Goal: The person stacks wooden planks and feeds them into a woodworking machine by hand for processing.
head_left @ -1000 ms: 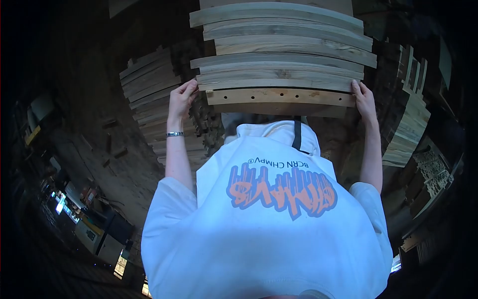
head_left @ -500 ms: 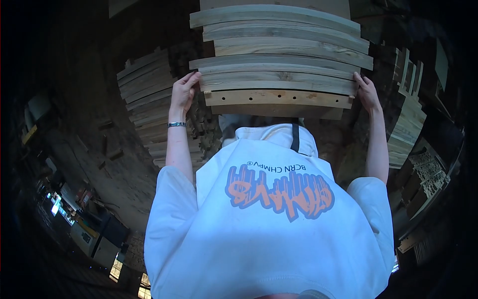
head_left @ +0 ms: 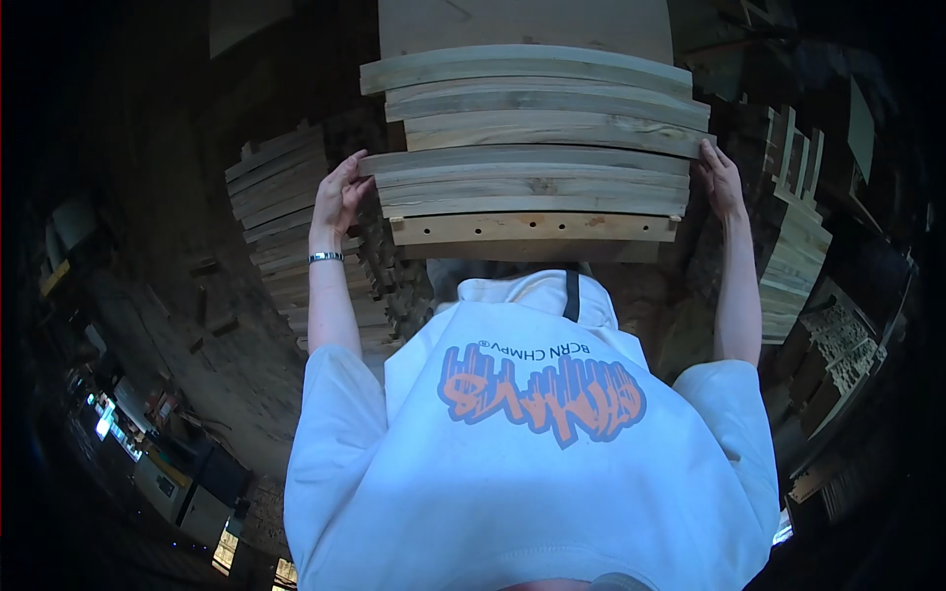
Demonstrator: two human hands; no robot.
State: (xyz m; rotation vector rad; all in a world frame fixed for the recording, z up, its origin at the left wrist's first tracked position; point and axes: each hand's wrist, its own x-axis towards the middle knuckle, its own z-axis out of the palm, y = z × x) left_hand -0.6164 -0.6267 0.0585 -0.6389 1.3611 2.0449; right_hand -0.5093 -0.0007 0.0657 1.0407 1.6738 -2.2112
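Several long wooden boards (head_left: 537, 128) lie side by side, with their ends staggered. My left hand (head_left: 340, 197), with a metal band at its wrist, is at the left end of one board (head_left: 473, 165), its thumb and fingers closed about the end. My right hand (head_left: 722, 185) is closed at the right-hand ends, its fingertips against the end of the board just beyond (head_left: 552, 131). The undersides of both grips are hidden. Nearest my body is a pale wooden bar (head_left: 591, 227) with a row of dark holes, beside the closest board.
A flat wooden panel (head_left: 522, 22) extends beyond the boards. Stacked boards stand on the left (head_left: 281, 197) and on the right (head_left: 793, 261). Small wood pieces (head_left: 222, 325) lie on the dark floor at left. A machine cabinet (head_left: 163, 483) is at lower left.
Both hands have shifted away from my body along the board ends, from nearer boards to ones farther out. The view has tilted slightly, so the boards sit lower in it.
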